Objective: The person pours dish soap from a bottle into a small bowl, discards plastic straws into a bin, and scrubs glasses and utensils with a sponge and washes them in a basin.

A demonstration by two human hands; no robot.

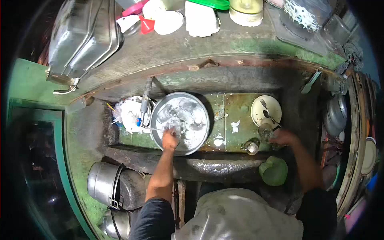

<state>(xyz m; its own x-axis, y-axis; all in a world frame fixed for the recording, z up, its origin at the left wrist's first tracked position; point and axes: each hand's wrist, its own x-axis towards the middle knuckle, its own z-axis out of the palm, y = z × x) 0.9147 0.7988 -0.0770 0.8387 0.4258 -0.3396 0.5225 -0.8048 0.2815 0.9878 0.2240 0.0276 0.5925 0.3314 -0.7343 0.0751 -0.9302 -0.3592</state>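
A grey round basin (207, 122) of foamy water stands in the green-tiled sink. My left hand (171, 141) reaches over its near rim, fingers closed at the suds around something I cannot make out. To the right, my right hand (283, 137) is closed around a drinking glass (265, 131), at the near edge of a cream plate (260, 103). On that plate lie a fork (263, 105) and a spoon (272, 117). Another glass (251, 148) stands on the tiles, left of my right hand and nearer to me.
A tap (144, 105) rises left of the basin, by white dishes and plastic (130, 114). A green plastic dipper (273, 171) sits on the sink's front ledge. Metal pots (105, 180) stand lower left. Containers (202, 20) line the back ledge; a dish rack (352, 148) is at right.
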